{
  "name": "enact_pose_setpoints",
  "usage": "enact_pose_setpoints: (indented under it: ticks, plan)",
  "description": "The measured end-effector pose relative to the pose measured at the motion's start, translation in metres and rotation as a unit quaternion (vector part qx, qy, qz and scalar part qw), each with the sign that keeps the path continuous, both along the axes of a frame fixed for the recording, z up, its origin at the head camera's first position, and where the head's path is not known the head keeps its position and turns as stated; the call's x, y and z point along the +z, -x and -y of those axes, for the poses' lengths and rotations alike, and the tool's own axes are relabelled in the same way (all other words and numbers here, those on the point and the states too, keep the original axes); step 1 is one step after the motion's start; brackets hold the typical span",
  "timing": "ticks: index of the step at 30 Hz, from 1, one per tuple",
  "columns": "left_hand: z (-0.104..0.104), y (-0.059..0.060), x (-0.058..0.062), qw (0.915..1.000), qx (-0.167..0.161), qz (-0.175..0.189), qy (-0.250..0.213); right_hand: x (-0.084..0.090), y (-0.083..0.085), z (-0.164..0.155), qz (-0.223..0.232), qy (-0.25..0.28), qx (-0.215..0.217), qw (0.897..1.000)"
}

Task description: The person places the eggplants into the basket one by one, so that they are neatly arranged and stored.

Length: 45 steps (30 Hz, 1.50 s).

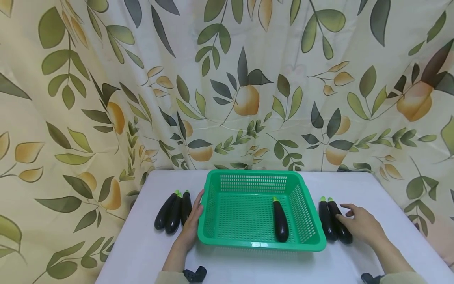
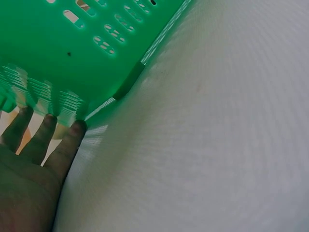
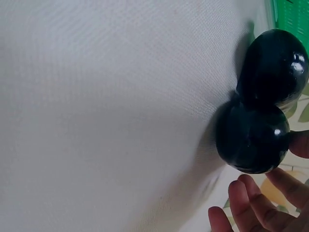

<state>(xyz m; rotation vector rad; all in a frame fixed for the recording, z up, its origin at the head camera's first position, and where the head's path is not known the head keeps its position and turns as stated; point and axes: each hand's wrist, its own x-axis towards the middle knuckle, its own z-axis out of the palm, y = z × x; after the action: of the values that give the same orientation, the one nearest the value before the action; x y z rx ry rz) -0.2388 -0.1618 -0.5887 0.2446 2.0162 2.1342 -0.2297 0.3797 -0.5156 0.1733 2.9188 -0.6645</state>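
Observation:
A green plastic basket point(image 1: 262, 245) stands mid-table with one dark eggplant point(image 1: 281, 221) inside, its green stem end pointing away. Against the basket's left side lies my left hand point(image 1: 193, 223), fingers extended; the left wrist view has its fingertips point(image 2: 77, 127) at the slotted wall. Right of the basket, two eggplants lie side by side, the inner eggplant point(image 1: 327, 221) and the outer eggplant point(image 1: 341, 225). My right hand point(image 1: 362, 225) is at the outer one, thumb at its surface and fingers loosely spread along its right side. In the right wrist view this eggplant point(image 3: 253, 137) rests on the cloth.
Three more eggplants point(image 1: 173, 215) lie together left of the basket, close to my left hand. A white cloth covers the table point(image 1: 142, 256). Behind it hangs a curtain point(image 1: 248, 130) printed with leaves and fruit.

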Motion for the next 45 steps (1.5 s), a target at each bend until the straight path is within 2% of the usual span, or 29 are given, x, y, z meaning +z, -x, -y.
enact_pose_setpoints:
  ticks: [5, 12, 25, 33, 45]
  plan:
    - [-0.0019, -0.0018, -0.0019, 0.9999, 0.002, -0.008, -0.01, 0.0009, 0.001, -0.0006, 0.005, 0.002, 0.001, 1.0]
    - [-0.0007, -0.004, -0.0014, 0.9999, 0.01, 0.002, -0.012, 0.0024, 0.0017, 0.0034, 0.004, 0.009, 0.007, 1.0]
    - [-0.0006, -0.0037, -0.0002, 0.9999, 0.002, 0.004, -0.016, -0.0018, 0.0009, 0.006, 0.018, 0.015, 0.003, 1.0]
    - [-0.0015, -0.0051, 0.0032, 0.9999, 0.009, 0.001, 0.01, -0.0023, -0.0003, 0.0057, 0.016, 0.015, 0.003, 1.0]
    - [-0.0026, -0.0032, 0.0048, 1.0, 0.003, -0.001, 0.0, 0.0025, -0.0024, 0.0048, 0.008, 0.02, 0.006, 1.0]
